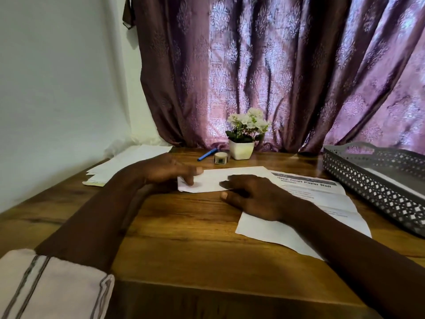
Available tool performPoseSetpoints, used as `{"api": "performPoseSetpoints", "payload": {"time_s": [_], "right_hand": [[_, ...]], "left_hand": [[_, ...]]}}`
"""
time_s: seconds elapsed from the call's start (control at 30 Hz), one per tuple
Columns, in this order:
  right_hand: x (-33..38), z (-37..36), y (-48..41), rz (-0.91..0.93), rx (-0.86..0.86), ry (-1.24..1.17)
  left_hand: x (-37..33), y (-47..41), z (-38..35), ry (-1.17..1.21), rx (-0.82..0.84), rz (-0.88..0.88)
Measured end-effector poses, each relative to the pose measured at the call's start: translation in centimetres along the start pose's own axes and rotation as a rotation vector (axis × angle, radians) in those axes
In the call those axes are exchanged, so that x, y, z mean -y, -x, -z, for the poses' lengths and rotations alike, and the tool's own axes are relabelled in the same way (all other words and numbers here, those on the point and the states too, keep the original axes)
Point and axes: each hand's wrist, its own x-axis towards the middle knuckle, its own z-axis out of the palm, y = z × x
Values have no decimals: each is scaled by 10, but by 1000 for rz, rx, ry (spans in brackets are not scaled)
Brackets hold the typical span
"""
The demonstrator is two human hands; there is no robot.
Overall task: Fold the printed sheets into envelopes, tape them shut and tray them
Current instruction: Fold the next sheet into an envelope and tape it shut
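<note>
A folded white sheet (208, 181) lies on the wooden table (184, 238) in front of me. My left hand (165, 171) pinches its left end between thumb and fingers. My right hand (253, 196) lies flat across its right part, fingers straight and pressing down. Under my right forearm lies a creased printed sheet (322, 194) with a dark heading. A roll of tape (221, 157) stands at the back of the table. A grey perforated tray (368, 178) sits at the right edge with something white inside.
A stack of white sheets (124, 164) lies at the back left by the wall. A blue pen (207, 154) and a white pot of flowers (242, 143) stand near the tape. A purple curtain (287, 65) hangs behind the table.
</note>
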Motion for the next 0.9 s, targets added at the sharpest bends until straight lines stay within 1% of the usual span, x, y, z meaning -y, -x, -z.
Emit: {"api": "performPoseSetpoints", "payload": {"time_s": [0.03,0.1,0.13,0.17,0.2,0.23,0.3,0.37,0.43,0.47,0.57,0.6,0.77,0.9], "right_hand": [[-1,0,0,21,-12,9],[1,0,1,79,-48,46],[2,1,2,100,-64,50],[4,2,2,116,-78,42],[4,2,2,125,-87,32],[6,0,3,130,-86,21],[8,-2,3,127,-96,-15],[7,-2,3,76,-107,-71],[7,0,5,-7,-65,-158],[6,2,5,-55,-23,-153],[3,3,0,-197,125,84],[2,2,-3,-236,148,119],[-1,-1,-22,-359,175,204],[-1,-1,-39,-425,196,308]], "left_hand": [[-2,0,-1,-76,-66,15],[-4,-5,-9,-391,-294,18],[-7,-8,-17,-504,-361,-40],[-10,-10,-28,-518,-357,-135],[-14,-13,-41,-471,-292,-223],[-18,-15,-52,-398,-205,-268],[-24,-21,-72,-323,-54,-225],[-23,-28,-80,-371,10,-179],[-20,-30,-82,-454,43,-181],[-20,-28,-81,-485,66,-188],[-18,-26,-79,-505,90,-211],[-18,-27,-79,-509,93,-213],[-21,-27,-80,-507,79,-230],[-23,-27,-83,-616,96,-180]]}}
